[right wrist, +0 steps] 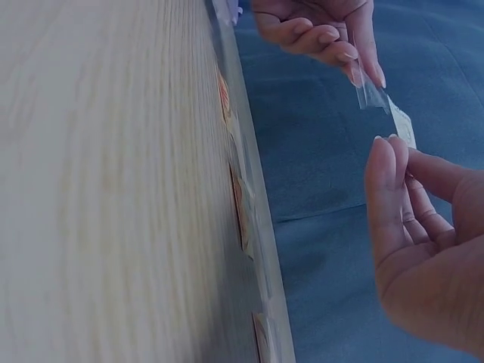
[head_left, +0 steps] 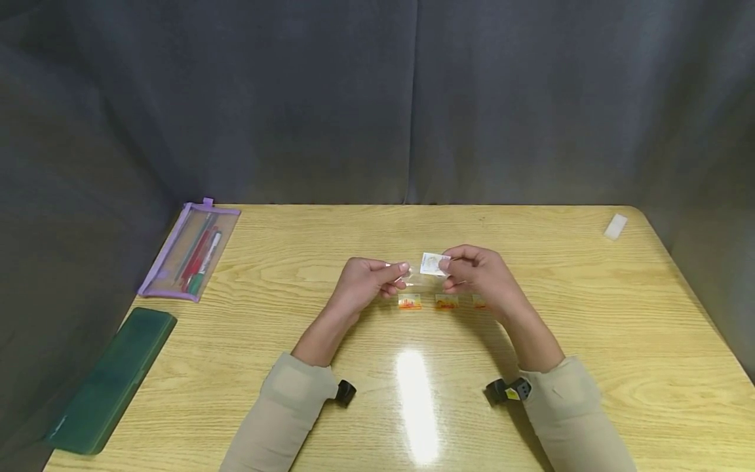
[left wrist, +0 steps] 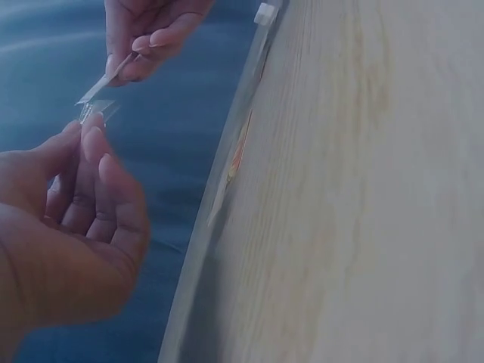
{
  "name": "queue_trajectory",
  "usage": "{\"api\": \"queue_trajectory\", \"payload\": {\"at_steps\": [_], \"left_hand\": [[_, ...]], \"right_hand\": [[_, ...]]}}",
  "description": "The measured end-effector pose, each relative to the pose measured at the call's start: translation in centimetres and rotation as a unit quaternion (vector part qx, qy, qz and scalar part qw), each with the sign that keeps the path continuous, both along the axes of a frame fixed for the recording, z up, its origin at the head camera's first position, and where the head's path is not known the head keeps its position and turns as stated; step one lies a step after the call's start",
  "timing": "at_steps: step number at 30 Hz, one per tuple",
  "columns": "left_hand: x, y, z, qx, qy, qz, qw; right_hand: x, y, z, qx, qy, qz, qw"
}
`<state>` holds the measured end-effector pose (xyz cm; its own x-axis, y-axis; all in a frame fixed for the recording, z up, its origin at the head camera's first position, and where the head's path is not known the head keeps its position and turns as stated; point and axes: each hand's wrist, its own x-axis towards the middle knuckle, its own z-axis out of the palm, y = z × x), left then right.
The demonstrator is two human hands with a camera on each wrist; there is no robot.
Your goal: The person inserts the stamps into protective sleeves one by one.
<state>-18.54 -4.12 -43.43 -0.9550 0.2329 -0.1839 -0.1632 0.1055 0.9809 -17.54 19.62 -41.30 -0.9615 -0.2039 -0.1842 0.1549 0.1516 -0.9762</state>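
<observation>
Above the middle of the table, my right hand (head_left: 480, 276) pinches a small white printed stamp-like paper (head_left: 432, 263) between thumb and fingers. Facing it, my left hand (head_left: 367, 283) pinches a small clear plastic sleeve (left wrist: 98, 111) by its edge. In the right wrist view the paper (right wrist: 404, 127) lies close to the sleeve (right wrist: 369, 92); whether they touch I cannot tell. Below the hands, three small orange-and-yellow pictured pieces lie in a row: a left one (head_left: 409, 301), a middle one (head_left: 446, 301) and a right one (head_left: 478, 301), partly covered by the right hand.
A purple-edged mesh pouch (head_left: 168, 251) with pens inside lies at the back left. Nearer on the left is a long dark green case (head_left: 115, 380). A small white block (head_left: 616, 227) sits at the back right corner. Dark curtains (head_left: 295, 105) hang behind the table.
</observation>
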Motion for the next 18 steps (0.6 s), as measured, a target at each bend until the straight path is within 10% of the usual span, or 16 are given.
{"api": "queue_trajectory", "payload": {"at_steps": [18], "left_hand": [[0.06,0.21,0.15,0.035,0.034,-0.009,0.9988]], "right_hand": [[-0.1,0.0,0.04,-0.003,-0.002,-0.014,0.9999]]}}
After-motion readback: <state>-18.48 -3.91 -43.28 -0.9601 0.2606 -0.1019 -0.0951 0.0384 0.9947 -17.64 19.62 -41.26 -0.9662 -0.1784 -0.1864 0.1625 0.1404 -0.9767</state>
